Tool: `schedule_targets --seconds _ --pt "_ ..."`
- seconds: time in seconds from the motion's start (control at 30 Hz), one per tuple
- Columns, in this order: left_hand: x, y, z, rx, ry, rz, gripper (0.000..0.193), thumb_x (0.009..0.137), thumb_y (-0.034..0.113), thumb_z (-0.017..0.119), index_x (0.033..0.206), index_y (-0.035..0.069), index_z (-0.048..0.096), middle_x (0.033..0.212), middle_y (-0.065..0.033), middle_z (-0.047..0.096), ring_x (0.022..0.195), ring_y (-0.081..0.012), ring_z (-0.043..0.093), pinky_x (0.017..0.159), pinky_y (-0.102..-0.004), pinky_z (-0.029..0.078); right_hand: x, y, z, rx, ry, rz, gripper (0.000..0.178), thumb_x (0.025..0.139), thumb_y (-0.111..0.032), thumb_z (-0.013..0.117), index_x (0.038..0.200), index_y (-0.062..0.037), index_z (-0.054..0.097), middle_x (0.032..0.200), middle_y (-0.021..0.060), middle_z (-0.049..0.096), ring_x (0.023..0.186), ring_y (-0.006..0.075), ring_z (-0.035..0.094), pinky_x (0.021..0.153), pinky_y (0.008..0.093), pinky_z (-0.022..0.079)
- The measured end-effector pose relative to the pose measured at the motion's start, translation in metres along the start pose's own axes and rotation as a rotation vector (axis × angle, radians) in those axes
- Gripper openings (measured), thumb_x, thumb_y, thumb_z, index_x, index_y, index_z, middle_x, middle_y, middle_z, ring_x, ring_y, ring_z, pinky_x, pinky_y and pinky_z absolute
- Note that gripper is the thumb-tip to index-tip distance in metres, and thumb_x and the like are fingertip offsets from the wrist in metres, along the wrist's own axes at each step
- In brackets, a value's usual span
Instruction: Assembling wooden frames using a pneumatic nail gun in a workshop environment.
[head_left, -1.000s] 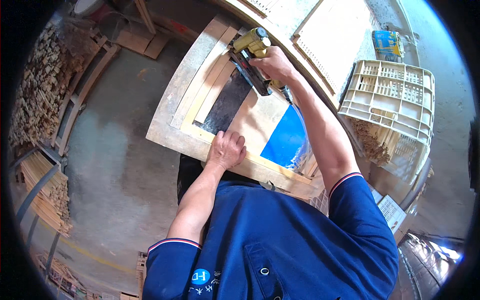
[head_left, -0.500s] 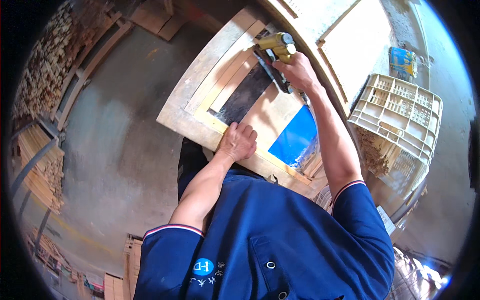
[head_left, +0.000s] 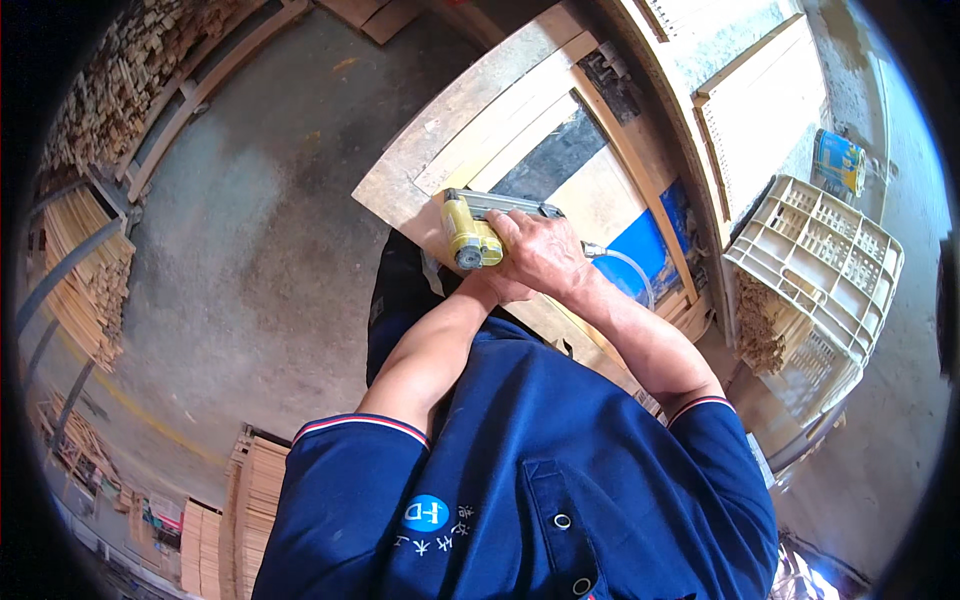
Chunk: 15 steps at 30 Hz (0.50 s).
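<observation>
Right hand [head_left: 545, 252] wraps yellow nail gun [head_left: 462, 228], now moved from wooden frame's [head_left: 619, 150] far side to near | work shifts nearer | left hand [head_left: 510, 289] mostly covered, grip cannot tell

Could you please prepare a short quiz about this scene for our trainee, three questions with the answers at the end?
1. Fill in: The right hand holds a ____ nail gun.
2. True or false: In the picture, the blue patch lies to the right of the dark patch.
3. What partly hides the left hand? (A) a plastic crate (B) the right hand (C) a can

Key: 1. yellow; 2. true; 3. B
</observation>
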<state>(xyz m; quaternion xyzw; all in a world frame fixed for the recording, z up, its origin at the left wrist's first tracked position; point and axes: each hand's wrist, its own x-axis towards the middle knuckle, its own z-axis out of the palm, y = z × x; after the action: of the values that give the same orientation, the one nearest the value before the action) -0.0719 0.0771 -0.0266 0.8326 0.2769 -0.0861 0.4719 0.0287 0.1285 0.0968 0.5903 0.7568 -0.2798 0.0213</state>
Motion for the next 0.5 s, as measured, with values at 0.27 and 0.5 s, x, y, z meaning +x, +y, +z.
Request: schedule_targets --seconds 0.27,0.5 --pt "0.005 -0.006 0.007 -0.067 -0.038 0.018 0.069 0.088 0.043 0.062 0.15 0.017 0.046 0.154 -0.016 0.045 0.145 -0.0381 0.035 0.122 -0.0572 0.021 0.004 -0.004 0.004 -0.023 -0.037 0.077 0.036 0.08 -0.03 0.075 0.102 -0.0068 0.058 0.086 0.0139 0.069 0.078 0.0326 0.072 0.065 0.0448 0.058" --pt "0.005 -0.008 0.01 -0.101 -0.082 0.04 0.07 0.088 0.044 0.062 0.151 0.018 0.045 0.155 -0.0152 0.044 0.146 -0.0379 0.035 0.122 -0.0571 0.021 -0.003 -0.006 -0.011 0.081 0.007 0.086 0.041 0.079 -0.024 0.075 0.114 -0.0082 0.061 0.094 0.0163 0.072 0.082 0.0354 0.072 0.068 0.0453 0.058"
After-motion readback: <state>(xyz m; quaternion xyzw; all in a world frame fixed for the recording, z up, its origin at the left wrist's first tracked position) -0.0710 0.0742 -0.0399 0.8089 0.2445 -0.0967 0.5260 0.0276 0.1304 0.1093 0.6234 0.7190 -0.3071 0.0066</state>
